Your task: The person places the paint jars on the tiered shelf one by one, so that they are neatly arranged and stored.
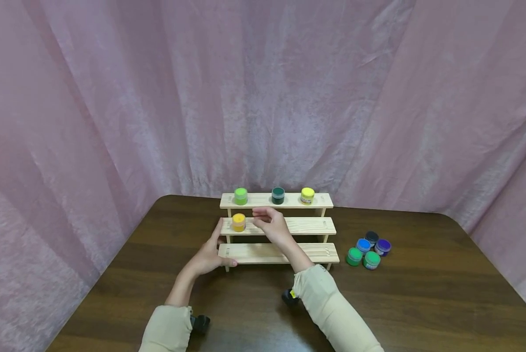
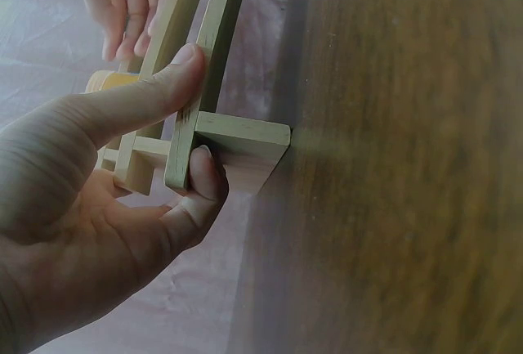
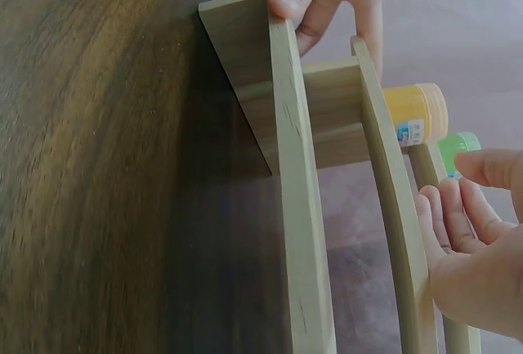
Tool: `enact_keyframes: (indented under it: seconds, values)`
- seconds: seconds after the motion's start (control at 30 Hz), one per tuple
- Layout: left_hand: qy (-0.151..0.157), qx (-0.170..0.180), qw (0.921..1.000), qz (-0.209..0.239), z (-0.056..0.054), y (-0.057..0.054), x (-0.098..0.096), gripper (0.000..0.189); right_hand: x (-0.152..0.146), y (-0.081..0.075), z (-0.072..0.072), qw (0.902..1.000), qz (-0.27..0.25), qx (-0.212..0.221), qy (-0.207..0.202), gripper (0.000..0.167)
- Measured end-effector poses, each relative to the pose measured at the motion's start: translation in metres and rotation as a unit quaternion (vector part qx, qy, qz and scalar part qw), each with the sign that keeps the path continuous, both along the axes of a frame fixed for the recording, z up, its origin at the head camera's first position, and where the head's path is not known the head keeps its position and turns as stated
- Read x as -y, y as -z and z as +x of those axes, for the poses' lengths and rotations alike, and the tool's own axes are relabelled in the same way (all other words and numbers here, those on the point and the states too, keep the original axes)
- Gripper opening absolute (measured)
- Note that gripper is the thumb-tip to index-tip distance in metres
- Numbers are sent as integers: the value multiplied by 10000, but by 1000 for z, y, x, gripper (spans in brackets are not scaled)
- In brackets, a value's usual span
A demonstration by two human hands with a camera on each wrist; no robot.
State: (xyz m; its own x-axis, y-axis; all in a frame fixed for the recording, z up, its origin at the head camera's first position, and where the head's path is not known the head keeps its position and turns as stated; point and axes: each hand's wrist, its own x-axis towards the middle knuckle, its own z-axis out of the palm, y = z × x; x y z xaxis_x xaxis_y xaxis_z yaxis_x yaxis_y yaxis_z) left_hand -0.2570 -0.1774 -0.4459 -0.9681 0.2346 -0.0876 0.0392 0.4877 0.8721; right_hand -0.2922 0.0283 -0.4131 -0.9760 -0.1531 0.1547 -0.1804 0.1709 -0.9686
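A three-tier wooden display rack (image 1: 263, 253) stands on the table. My left hand (image 1: 208, 256) grips its left end; in the left wrist view the thumb (image 2: 167, 88) lies on the lowest shelf's edge and a fingertip curls beneath. An orange-yellow paint jar (image 1: 238, 223) stands upright at the left of the middle shelf. Just right of that jar, my right hand (image 1: 273, 226) hovers with loosely bent fingers, holding nothing. Along the top shelf stand a light green jar (image 1: 240, 196), a dark green jar (image 1: 278, 195) and a yellow jar (image 1: 307, 196).
Right of the rack, several jars cluster on the brown wooden table (image 1: 421, 293): a black jar (image 1: 371, 237), a blue jar (image 1: 363, 246), a purple jar (image 1: 383, 247) and two green ones, including a green jar (image 1: 354, 256). A pink curtain (image 1: 263, 98) hangs behind the table.
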Motion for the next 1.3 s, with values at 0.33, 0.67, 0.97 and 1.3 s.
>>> enact_keyframes:
  seconds: [0.33, 0.67, 0.97, 1.3]
  values:
    - [106, -14, 9999, 19, 2, -1, 0, 127, -13, -6, 3, 9970, -631, 431, 102, 32]
    - [58, 41, 10000, -18, 2, 0, 0, 127, -28, -20, 12, 9956, -861, 272, 234, 35]
    - [3, 43, 10000, -70, 2, 0, 3, 126, -51, -20, 11, 9971, -669, 367, -8, 38]
    - [325, -359, 9988, -32, -1, -1, 6, 127, -85, -17, 13, 9972, -634, 393, 63, 36]
